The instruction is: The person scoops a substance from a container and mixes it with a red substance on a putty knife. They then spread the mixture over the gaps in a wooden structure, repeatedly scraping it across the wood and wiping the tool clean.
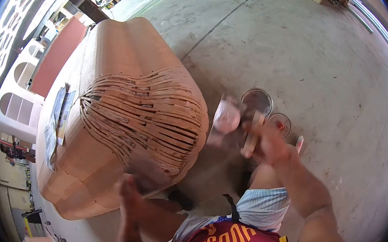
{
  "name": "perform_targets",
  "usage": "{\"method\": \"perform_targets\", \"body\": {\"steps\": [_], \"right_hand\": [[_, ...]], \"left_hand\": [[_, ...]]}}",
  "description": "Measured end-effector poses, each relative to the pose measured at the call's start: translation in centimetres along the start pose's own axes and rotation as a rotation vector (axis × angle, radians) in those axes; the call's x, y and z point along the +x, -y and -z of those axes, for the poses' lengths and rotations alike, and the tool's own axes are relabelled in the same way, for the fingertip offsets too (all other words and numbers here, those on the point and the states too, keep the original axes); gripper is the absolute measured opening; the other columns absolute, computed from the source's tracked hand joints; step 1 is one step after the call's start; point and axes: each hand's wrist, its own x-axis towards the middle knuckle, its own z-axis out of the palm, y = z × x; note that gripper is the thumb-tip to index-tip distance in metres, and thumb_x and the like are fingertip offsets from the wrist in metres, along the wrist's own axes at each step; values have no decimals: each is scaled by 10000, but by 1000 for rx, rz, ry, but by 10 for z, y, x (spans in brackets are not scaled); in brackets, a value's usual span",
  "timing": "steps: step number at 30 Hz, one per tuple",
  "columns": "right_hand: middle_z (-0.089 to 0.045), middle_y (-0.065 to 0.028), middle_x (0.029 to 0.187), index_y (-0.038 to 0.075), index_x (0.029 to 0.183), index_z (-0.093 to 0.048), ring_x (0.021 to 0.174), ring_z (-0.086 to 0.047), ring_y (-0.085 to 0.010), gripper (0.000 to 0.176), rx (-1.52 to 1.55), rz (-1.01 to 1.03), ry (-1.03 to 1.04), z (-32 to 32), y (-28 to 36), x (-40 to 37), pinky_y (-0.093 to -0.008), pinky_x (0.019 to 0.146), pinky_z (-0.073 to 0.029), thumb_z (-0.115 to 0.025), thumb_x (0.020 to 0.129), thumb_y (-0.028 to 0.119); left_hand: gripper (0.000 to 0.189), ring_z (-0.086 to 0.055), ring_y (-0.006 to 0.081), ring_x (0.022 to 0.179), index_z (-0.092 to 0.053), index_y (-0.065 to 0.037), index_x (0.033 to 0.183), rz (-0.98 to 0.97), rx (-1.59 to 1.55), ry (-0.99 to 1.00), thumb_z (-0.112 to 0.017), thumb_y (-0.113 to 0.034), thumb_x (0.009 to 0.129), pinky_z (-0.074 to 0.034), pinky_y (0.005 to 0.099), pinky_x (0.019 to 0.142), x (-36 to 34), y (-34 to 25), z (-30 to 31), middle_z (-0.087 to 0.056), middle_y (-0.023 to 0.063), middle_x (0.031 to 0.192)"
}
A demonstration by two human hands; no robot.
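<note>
My left hand (131, 197), smeared by motion, is closed at the lower edge of a large, brown, slatted shell-shaped form (98, 177). Against the form, at that hand's fingertips, is a blurred greyish flat spreader (151, 166). My right hand (274, 143) grips the wooden handle (253, 134) of a blurred board, out to the right of the form. On the board sits a lump of pink filler paste (227, 117). Thin curved strips with dark gaps between them (142, 115) cover the form's middle, smudged with filler in places.
On the concrete floor (339, 84) stand a larger round tin (257, 99) and a smaller one with red bits (280, 123). Beside them is a white tube (299, 144). Paper sheets (56, 125) lie on the form's left side. A white arched piece (18, 102) stands beyond.
</note>
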Motion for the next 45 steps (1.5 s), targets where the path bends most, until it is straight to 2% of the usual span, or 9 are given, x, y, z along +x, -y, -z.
{"method": "perform_targets", "body": {"steps": [6,7,9,10,12,18,25,35,45], "right_hand": [[-659,-55,836,94,997,-636,601,-585,-149,127,-246,-37,-109,63,50,108,-300,477,-455,-630,915,190],[-654,-48,834,102,974,-641,614,-584,-150,116,-282,-80,-85,83,46,131,-309,493,-462,-641,907,197],[-651,-37,834,112,938,-650,646,-587,-150,104,-346,-142,-104,115,31,165,-326,518,-472,-659,893,205],[-653,-32,837,115,926,-654,664,-591,-148,100,-376,-162,-148,126,21,181,-336,527,-476,-666,888,207],[-661,-23,852,116,930,-660,700,-604,-146,111,-424,-203,-231,142,2,206,-342,541,-485,-675,882,215],[-692,-31,912,92,1030,-664,778,-670,-158,184,-331,-212,-274,186,-76,248,-355,598,-555,-671,904,225],[-703,-68,959,51,1066,-654,776,-699,-173,191,-374,-300,-259,195,-101,269,-367,645,-613,-631,942,194],[-693,-72,1007,66,1107,-658,872,-703,-211,216,-474,-392,-290,213,-126,293,-456,706,-612,-614,941,197],[-685,-101,894,13,1032,-648,719,-694,-214,168,-758,-355,-326,211,-122,308,-365,551,-608,-600,920,128]], "left_hand": [[685,-554,264,1210,-530,128,1376,71,-415,-462,-437,-487,1090,-397,370,1088,162,-3,84,-586,202,1369],[688,-545,286,1238,-507,123,1406,-159,17,-490,-434,-483,1090,-375,378,1112,189,63,102,-566,222,1401],[673,-537,307,1259,-497,118,1416,94,-58,-491,-398,-468,1101,-358,407,1134,232,64,117,-548,233,1430],[685,-576,302,1160,-520,103,1397,-292,374,-602,-400,-498,1091,-435,400,1050,252,96,118,-593,217,1345],[685,-589,263,1040,-544,53,1392,257,-307,-492,-455,-540,1062,-500,376,932,281,80,119,-607,173,1247],[770,-576,198,962,-547,24,1404,309,-445,-592,-500,-636,1010,-516,349,827,334,97,88,-613,109,1156],[773,-675,353,921,-335,99,1530,-328,810,-528,-660,42,830,-533,445,821,340,196,96,-640,276,1269],[810,-605,300,1111,-202,-24,1615,-57,474,-497,-644,15,937,-455,385,1008,329,195,90,-583,203,1352],[680,-552,218,1144,-417,5,1513,286,-584,-594,-497,-500,1065,-443,372,1045,345,158,83,-559,92,1367]]}}
